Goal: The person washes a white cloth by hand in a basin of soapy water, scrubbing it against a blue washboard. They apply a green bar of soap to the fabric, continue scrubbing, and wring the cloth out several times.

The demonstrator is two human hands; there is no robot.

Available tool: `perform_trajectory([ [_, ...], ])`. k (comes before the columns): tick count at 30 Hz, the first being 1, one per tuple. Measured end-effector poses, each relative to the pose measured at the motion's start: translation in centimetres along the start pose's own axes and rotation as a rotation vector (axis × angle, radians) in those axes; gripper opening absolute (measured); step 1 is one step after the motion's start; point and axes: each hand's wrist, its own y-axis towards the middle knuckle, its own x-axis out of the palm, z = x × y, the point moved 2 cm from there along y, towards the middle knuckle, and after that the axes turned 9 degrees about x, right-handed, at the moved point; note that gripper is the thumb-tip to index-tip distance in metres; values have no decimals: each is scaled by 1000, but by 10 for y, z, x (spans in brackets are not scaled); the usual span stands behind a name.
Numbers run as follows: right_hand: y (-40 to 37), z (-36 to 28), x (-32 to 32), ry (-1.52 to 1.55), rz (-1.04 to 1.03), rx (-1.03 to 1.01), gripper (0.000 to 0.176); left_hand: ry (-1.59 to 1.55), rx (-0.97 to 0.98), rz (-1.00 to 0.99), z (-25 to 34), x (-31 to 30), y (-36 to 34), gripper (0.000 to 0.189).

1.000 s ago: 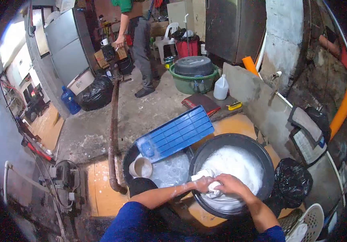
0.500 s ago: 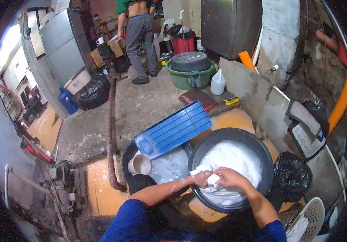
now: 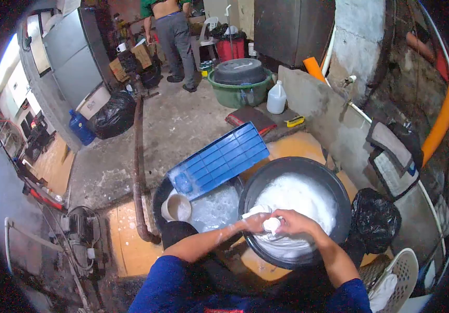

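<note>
A round black tub [image 3: 343, 208] in front of me holds white suds [image 3: 297, 190] and wet white cloth. At its near-left side, my left hand [image 3: 255, 223] is closed on a bunched white cloth [image 3: 272, 225]. From the right, my right hand [image 3: 295, 223] pinches the same cloth, and the two hands almost meet. Part of the cloth sticks out above the left hand; lower folds [image 3: 287, 247] lie in the tub beneath my hands.
To the left, a second tub of cloudy water [image 3: 216, 208] holds a beige dipper [image 3: 176, 207], with a blue plastic board [image 3: 222, 159] across its rim. A black bag [image 3: 374, 221] and a beige basket [image 3: 404, 271] stand right. A person [image 3: 172, 41] stands farther back.
My head view has shifted slightly, so the scene sits a little higher and farther left. Both hands keep their grip on the cloth. The person at the back has shifted their legs.
</note>
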Motion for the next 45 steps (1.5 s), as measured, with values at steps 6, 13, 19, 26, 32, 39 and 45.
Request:
perform_trajectory([
  [6,3,2,6,9,65,-45,42,-23,40,9,-11,4,-1,43],
  [13,2,-4,7,-52,81,-45,40,80,3,-50,-11,5,-3,45],
  [19,1,-7,6,-82,64,-36,41,71,-27,-62,-14,7,-3,46],
  [26,0,-9,7,-99,53,-47,41,54,-92,-95,-1,3,-2,48],
  [32,1,-8,9,-109,51,-49,40,105,-117,-141,-1,4,-2,48],
  [39,2,-4,11,-132,66,-77,40,126,-110,-133,-6,7,-2,45],
  [45,1,-4,11,-118,68,-97,41,110,-48,-63,-39,19,-4,41],
])
